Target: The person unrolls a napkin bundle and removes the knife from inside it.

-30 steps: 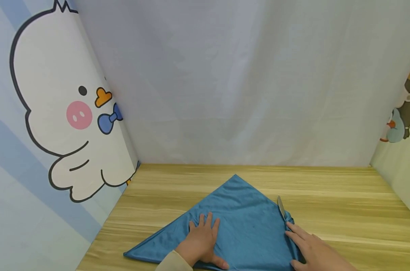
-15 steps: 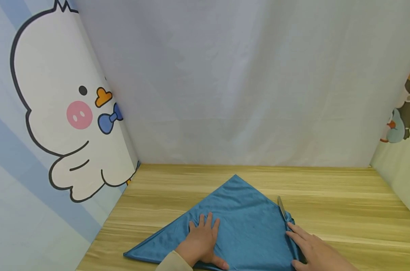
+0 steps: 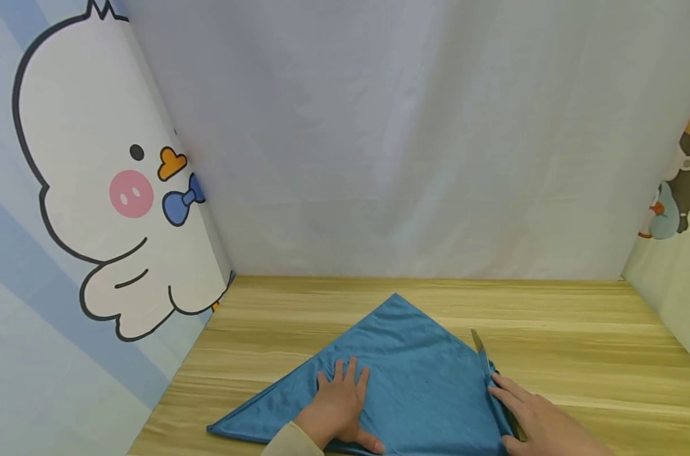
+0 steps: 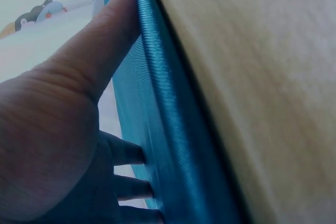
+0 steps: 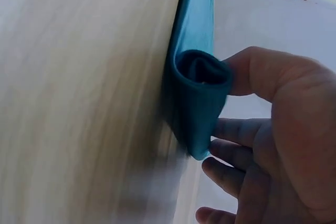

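A blue satin cloth, folded to a point at the far side, lies on the wooden table. My left hand rests flat on it with fingers spread, the thumb along the near edge. At the cloth's right side is a rolled edge, which my right hand holds between thumb and fingers. Seen end-on in the right wrist view, the roll has a hollow end with folded cloth inside. From its far end sticks the silvery blade of a table knife; the rest of the knife is hidden in the cloth.
The wooden table extends right of the cloth and behind it. A pale curtain hangs along the back edge. Printed panels stand at both sides, the left one with a white cartoon bird.
My right hand has shifted slightly to the right, and the rolled edge and knife have moved with it. The left hand has stayed in place on the cloth.
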`<action>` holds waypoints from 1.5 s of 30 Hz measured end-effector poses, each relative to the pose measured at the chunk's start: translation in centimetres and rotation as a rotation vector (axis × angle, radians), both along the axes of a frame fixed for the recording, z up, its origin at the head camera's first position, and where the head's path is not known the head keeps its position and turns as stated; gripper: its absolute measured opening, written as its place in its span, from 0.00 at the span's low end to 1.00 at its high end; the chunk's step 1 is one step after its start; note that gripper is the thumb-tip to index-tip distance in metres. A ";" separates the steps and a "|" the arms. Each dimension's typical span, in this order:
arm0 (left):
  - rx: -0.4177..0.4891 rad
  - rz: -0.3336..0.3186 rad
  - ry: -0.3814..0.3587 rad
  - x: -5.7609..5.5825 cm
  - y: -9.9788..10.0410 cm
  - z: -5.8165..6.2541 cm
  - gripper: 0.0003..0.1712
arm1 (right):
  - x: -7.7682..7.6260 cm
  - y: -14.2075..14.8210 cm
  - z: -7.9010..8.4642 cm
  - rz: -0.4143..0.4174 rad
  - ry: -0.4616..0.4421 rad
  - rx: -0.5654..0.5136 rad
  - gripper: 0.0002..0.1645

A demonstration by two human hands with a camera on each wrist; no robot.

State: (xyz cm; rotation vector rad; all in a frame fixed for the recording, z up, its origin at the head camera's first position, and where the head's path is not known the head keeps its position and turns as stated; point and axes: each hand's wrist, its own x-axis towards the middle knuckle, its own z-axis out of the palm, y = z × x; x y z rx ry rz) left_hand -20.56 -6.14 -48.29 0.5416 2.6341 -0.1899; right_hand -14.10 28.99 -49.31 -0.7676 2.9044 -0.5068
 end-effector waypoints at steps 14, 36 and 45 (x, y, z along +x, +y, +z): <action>0.010 -0.011 0.001 0.2 -0.1 0.1 0.75 | 0.2 1.1 -0.3 -0.025 0.012 0.006 0.43; 0.174 0.185 0.027 2.1 -7.0 1.5 0.69 | 1.5 -0.8 0.5 -0.056 -0.030 0.026 0.49; 0.209 0.168 0.009 2.2 -8.2 0.3 0.70 | 1.4 -0.4 -0.5 -0.016 0.056 0.041 0.48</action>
